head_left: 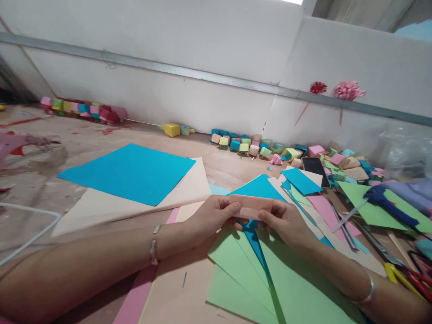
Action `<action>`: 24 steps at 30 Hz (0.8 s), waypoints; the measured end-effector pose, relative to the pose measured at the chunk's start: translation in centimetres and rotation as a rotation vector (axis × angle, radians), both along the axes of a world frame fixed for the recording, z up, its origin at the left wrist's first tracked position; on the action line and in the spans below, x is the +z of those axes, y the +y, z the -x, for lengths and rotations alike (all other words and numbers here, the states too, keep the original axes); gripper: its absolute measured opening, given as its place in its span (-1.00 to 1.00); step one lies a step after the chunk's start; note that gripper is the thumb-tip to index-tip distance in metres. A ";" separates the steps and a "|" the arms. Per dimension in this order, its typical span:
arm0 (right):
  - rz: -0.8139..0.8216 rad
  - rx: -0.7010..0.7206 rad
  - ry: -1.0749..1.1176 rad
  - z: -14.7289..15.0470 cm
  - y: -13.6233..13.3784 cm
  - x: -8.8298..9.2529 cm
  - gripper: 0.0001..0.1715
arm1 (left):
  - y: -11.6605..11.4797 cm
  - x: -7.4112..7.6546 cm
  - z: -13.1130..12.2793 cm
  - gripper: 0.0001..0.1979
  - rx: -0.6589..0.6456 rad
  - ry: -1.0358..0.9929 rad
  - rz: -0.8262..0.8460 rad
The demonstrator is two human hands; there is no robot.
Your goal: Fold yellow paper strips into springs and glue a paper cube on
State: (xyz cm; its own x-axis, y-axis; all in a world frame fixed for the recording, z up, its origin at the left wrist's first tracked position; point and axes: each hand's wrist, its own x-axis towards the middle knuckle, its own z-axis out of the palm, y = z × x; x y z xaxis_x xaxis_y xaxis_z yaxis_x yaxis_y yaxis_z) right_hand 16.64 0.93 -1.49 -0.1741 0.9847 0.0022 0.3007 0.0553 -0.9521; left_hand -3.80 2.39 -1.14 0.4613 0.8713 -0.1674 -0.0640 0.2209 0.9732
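Note:
A small peach-coloured strip of paper point(250, 204) stretches between my two hands, with a fold line along its length. My left hand point(216, 213) pinches its left end between thumb and fingers. At the right end, my right hand point(281, 218) grips it the same way. Directly below lie light green paper sheets point(243, 279), and blue paper point(258, 186) sticks out behind the strip. Both wrists wear silver bangles.
A large blue sheet point(131, 173) lies on peach paper to the left. Small folded paper boxes point(236, 144) line the wall. On the right are a phone point(316, 171), a blue glue gun point(388, 204), scissors point(391, 261) and paper offcuts. A pink glue gun point(15, 146) sits far left.

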 end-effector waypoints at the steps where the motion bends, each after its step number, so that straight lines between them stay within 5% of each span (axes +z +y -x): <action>1: 0.008 -0.002 -0.008 0.0 0.0 -0.1 -0.70 | -0.1 0.1 0.0 -0.62 -0.002 0.002 -0.005; 4: 0.017 -0.015 -0.003 -0.1 0.2 -0.2 -0.69 | -0.2 0.4 -0.1 -0.63 -0.007 -0.059 -0.020; 9: -0.061 -0.099 0.114 -0.4 0.5 -0.2 -0.71 | 0.1 0.7 0.0 -0.66 0.207 0.012 -0.116; 17: -0.091 -0.124 0.150 -0.3 0.5 -0.1 -0.71 | 0.1 0.6 0.1 -0.77 0.181 0.120 -0.142; 24: -0.087 -0.089 0.176 -0.2 0.5 -0.2 -0.71 | 0.3 1.1 0.3 -0.80 0.220 0.245 -0.337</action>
